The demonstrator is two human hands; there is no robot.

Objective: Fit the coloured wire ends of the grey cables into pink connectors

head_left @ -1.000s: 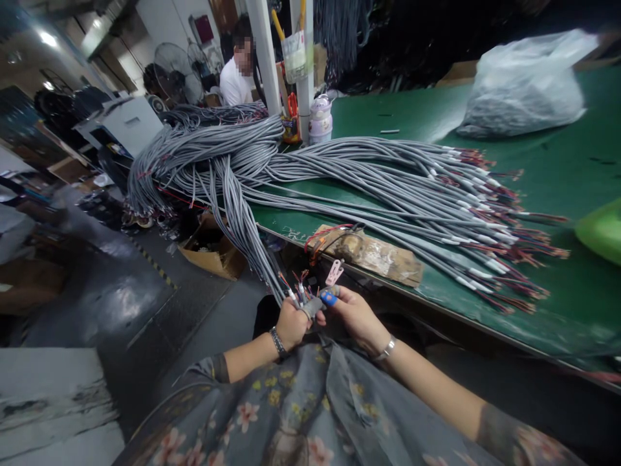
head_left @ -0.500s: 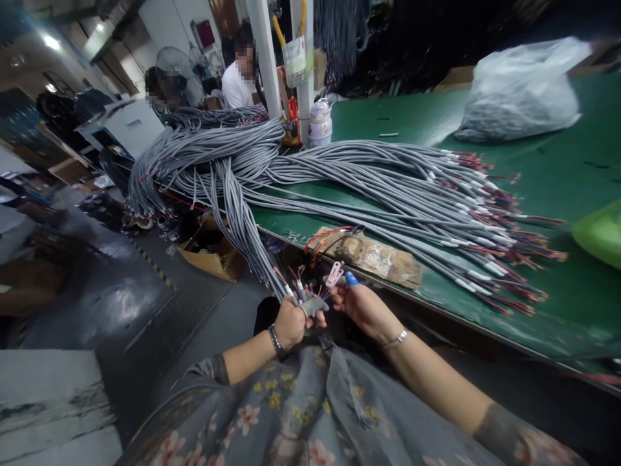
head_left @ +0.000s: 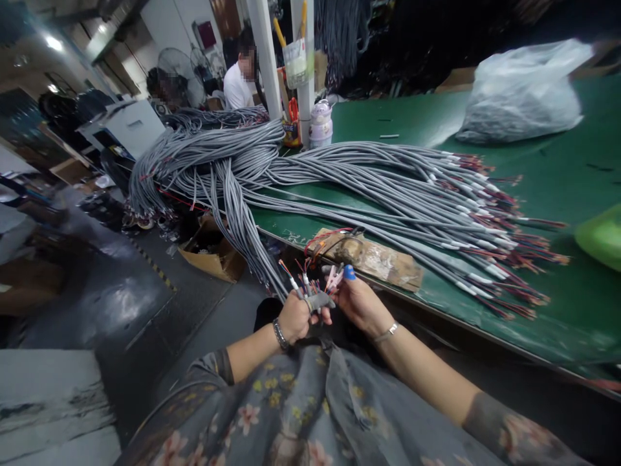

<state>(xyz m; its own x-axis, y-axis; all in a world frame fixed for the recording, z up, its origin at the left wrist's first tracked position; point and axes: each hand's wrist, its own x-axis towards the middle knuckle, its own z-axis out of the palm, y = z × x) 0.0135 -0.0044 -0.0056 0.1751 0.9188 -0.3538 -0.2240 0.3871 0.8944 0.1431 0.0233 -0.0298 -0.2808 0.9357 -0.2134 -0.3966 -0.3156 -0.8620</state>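
Observation:
My left hand (head_left: 297,317) is closed around the ends of a bunch of grey cables (head_left: 264,262). Grey wrapping covers its thumb. White collars and thin coloured wires (head_left: 303,275) stick up out of this grip. Close by on the right, my right hand (head_left: 356,301) pinches a small pale pink tool (head_left: 334,277), its exact kind unclear. A blue cover (head_left: 348,272) sits on that thumb. The pink tool is beside the coloured wires; whether it touches them I cannot tell.
Many grey cables (head_left: 388,188) lie across the green table (head_left: 557,323), bare ends to the right. A taped wooden board (head_left: 383,262) sits at the near edge. A plastic bag (head_left: 521,94), a lilac bottle (head_left: 321,123) and a cardboard box (head_left: 211,252) are around; a person (head_left: 239,81) sits behind.
My left hand has shifted slightly right and the cable ends fan out more. My right hand has come in closer, and the pink tool has tilted and dropped slightly towards the wires.

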